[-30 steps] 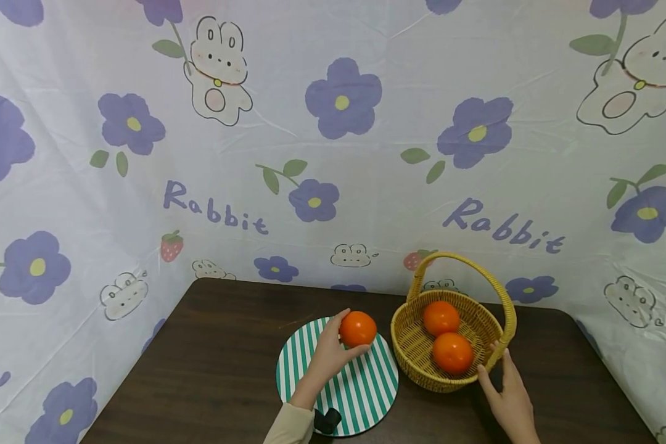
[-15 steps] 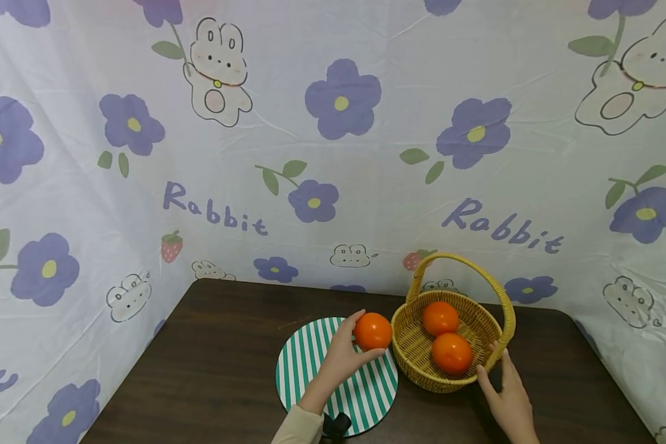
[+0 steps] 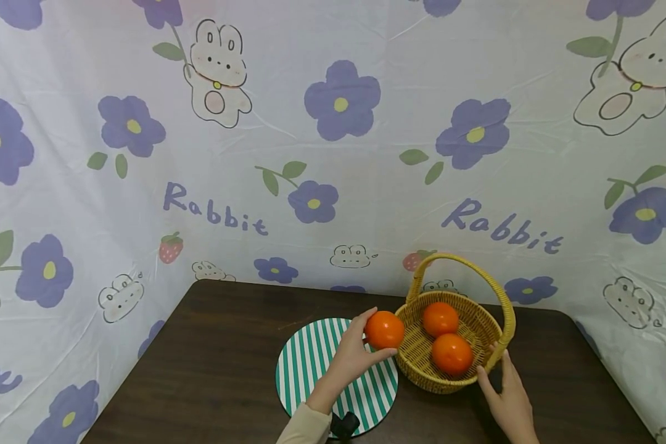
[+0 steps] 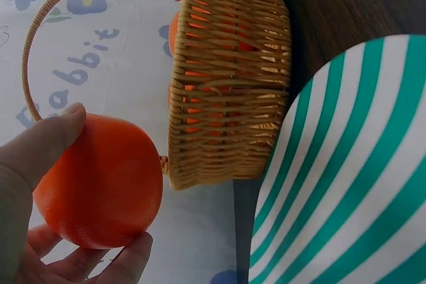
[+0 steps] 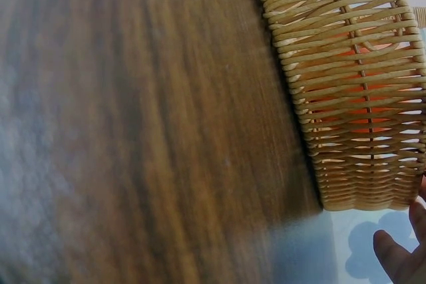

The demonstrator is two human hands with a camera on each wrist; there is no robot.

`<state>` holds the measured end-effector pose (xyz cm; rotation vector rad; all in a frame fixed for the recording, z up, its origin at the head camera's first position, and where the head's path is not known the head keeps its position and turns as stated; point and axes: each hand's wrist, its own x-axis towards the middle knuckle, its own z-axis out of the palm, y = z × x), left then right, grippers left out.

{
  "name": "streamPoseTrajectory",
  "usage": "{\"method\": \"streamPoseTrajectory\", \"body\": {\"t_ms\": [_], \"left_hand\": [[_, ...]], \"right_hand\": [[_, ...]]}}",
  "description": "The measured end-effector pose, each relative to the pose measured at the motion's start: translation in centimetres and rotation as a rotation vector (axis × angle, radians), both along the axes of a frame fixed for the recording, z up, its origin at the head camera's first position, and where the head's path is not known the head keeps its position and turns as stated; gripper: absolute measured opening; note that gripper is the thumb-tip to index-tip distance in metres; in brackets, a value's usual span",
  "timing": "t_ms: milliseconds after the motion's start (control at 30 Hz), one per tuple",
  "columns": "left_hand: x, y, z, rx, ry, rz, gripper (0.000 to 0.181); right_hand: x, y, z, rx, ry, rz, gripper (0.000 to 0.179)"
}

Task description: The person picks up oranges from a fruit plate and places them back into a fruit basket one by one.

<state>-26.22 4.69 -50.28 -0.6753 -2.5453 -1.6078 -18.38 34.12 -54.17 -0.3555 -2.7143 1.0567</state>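
Note:
My left hand (image 3: 351, 357) holds a glossy orange-red persimmon (image 3: 385, 330) between thumb and fingers, above the right side of the striped round mat and close to the basket's left rim. The left wrist view shows the held persimmon (image 4: 106, 181) beside the basket wall. The yellow wicker basket (image 3: 433, 383) stands upright on the table. Inside it lie two more persimmons, one behind (image 3: 441, 319) and one in front (image 3: 452, 354). My right hand (image 3: 507, 394) grips the basket where the handle meets the right rim; some of its fingers are hidden behind the handle.
A green-and-white striped round mat (image 3: 302, 364) lies left of the basket on the dark wooden table (image 3: 211, 364). The basket's tall arched handle (image 3: 466, 259) rises over its opening. A cloth (image 3: 377, 166) printed with rabbits and flowers hangs behind the table.
My left hand has carried the persimmon rightward from over the mat to the basket's left rim. The right hand and the basket have stayed in place.

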Motion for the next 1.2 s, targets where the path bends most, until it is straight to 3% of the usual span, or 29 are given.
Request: {"method": "streamPoseTrajectory", "body": {"t_ms": [700,900,1200], "left_hand": [[0.0,2.0,0.4,-0.037,0.012,-0.042,0.082],[-0.2,2.6,0.6,-0.07,0.045,-0.049,0.082],[-0.5,3.4,0.6,-0.118,0.054,-0.066,0.081]], "right_hand": [[0.0,-0.1,0.0,0.0,0.018,0.004,0.075],[0.0,0.0,0.0,-0.007,0.011,0.007,0.076],[-0.1,-0.1,-0.1,0.014,0.065,0.007,0.072]]}}
